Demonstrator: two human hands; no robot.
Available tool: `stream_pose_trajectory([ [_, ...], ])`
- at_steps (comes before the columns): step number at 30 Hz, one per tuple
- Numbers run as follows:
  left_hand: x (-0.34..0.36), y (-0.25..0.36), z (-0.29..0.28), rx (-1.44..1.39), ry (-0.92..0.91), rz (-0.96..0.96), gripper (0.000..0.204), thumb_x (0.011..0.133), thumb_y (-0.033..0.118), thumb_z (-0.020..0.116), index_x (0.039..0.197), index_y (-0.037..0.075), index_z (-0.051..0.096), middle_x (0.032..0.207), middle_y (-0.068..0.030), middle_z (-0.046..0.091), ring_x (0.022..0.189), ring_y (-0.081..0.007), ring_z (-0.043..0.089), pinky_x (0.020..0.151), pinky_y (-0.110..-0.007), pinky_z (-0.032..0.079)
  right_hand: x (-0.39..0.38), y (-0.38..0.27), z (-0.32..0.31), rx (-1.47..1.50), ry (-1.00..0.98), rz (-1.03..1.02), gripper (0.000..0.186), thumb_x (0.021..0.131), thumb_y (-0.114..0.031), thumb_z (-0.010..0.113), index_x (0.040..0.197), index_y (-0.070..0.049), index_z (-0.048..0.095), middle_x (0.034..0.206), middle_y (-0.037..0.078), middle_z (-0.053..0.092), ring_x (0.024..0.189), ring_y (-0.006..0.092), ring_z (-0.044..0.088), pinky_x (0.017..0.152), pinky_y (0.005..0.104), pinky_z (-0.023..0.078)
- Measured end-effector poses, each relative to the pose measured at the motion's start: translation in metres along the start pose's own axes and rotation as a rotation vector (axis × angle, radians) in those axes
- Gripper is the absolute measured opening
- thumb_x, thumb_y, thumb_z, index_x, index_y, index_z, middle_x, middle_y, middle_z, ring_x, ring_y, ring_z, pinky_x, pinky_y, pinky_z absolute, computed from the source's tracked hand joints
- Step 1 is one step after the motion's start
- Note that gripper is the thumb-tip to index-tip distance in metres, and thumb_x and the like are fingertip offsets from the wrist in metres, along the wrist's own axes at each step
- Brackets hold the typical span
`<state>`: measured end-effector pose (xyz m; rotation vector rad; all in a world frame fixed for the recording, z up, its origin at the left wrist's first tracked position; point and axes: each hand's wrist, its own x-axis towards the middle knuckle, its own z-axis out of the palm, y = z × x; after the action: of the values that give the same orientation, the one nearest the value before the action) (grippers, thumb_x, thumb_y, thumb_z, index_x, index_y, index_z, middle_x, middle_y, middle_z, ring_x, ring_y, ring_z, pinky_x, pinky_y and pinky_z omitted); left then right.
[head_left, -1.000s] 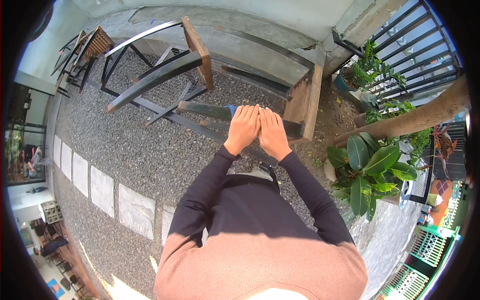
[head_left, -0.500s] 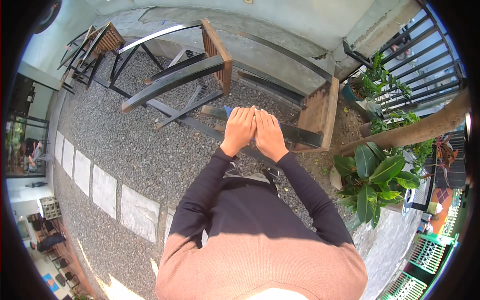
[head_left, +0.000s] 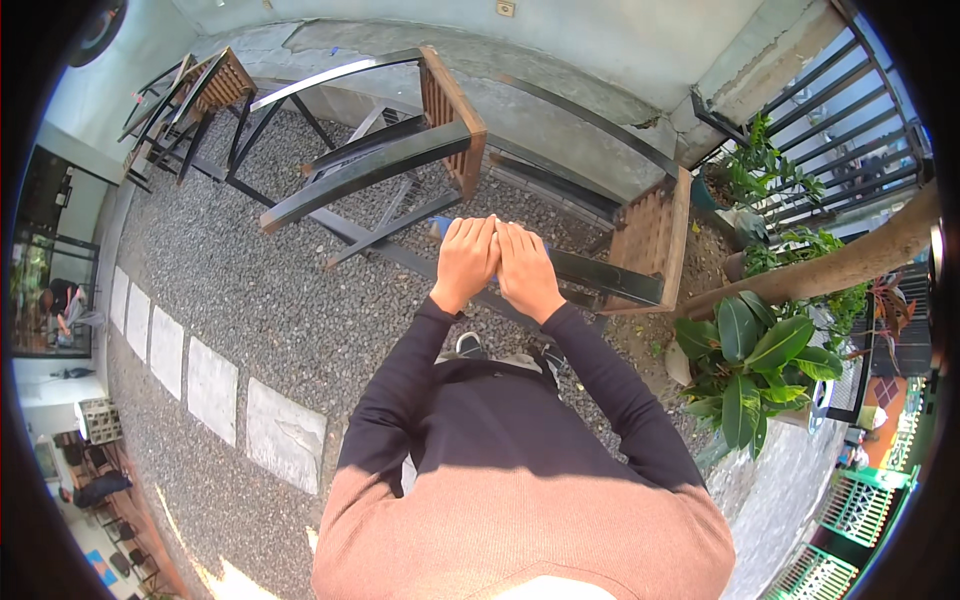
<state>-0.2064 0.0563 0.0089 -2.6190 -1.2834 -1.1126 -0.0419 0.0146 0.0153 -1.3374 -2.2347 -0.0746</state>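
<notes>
My left hand (head_left: pixel 466 258) and my right hand (head_left: pixel 525 266) lie side by side, touching, with closed fingers pressed over a blue cloth (head_left: pixel 439 229) on a dark-painted leg (head_left: pixel 600 273) of overturned wooden furniture. The cloth is mostly hidden under my hands. The leg runs right to a slatted wooden top (head_left: pixel 645 232) standing on edge, with its other dark legs sticking out leftward. Just beyond my hands lies a similar overturned piece (head_left: pixel 370 175) with long curved dark legs and a brown top.
Gravel (head_left: pixel 200 280) surrounds a row of pale paving slabs (head_left: pixel 212 390). More overturned furniture (head_left: pixel 210 85) sits by the wall at back left. A tree trunk (head_left: pixel 840 255), potted plants (head_left: pixel 740 350) and a barred fence (head_left: pixel 840 120) stand at right. People (head_left: pixel 65 315) appear at far left.
My two hands have moved leftward along the leg with the cloth, staying together. The surroundings have shifted right in the picture as my view turned slightly.
</notes>
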Motion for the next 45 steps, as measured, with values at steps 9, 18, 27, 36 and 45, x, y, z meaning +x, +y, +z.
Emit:
stream_pose_trajectory([
  [9,0.002,-0.011,-0.005,0.002,0.053,-0.031,0.036,0.103,0.017,0.06,0.125,-0.009,0.071,0.109,-0.0166,0.073,0.106,-0.033,0.067,0.102,-0.046,0.05,0.014,-0.004,0.009,0.017,0.0,-0.028,0.057,0.098,-0.018,0.062,0.146,0.011,0.055,0.141,0.023,0.065,0.134,0.036,0.061,0.114,0.0464,0.047],
  [18,-0.003,0.005,0.006,0.057,0.062,-0.151,0.038,0.104,0.019,0.056,0.131,-0.002,0.072,0.124,-0.0156,0.075,0.126,-0.0319,0.066,0.121,-0.05,0.041,0.01,0.002,0.003,0.071,0.027,-0.042,0.059,0.096,-0.017,0.063,0.148,0.011,0.056,0.139,0.023,0.067,0.13,0.0359,0.064,0.112,0.0455,0.049],
  [27,-0.002,0.018,0.013,0.096,0.05,-0.154,0.039,0.106,0.017,0.053,0.134,-0.003,0.071,0.129,-0.0153,0.074,0.131,-0.0325,0.065,0.123,-0.051,0.038,0.001,0.012,-0.005,0.097,0.0,-0.038,0.058,0.096,-0.015,0.061,0.147,0.012,0.057,0.14,0.025,0.066,0.132,0.0367,0.063,0.113,0.0462,0.049],
  [36,0.002,0.05,0.028,0.098,0.05,-0.188,0.038,0.106,0.017,0.053,0.134,-0.002,0.072,0.131,-0.0149,0.074,0.134,-0.0324,0.063,0.124,-0.051,0.036,-0.02,0.033,-0.017,0.102,0.0,-0.049,0.059,0.094,-0.015,0.06,0.145,0.014,0.057,0.143,0.026,0.065,0.132,0.037,0.063,0.113,0.0465,0.049],
  [45,0.006,0.075,0.044,0.103,0.043,-0.181,0.038,0.106,0.018,0.053,0.133,-0.001,0.072,0.13,-0.0148,0.074,0.133,-0.0323,0.064,0.123,-0.051,0.037,-0.04,0.051,-0.034,0.099,-0.017,-0.04,0.059,0.096,-0.015,0.06,0.147,0.012,0.055,0.142,0.025,0.065,0.133,0.0369,0.062,0.114,0.0462,0.048],
])
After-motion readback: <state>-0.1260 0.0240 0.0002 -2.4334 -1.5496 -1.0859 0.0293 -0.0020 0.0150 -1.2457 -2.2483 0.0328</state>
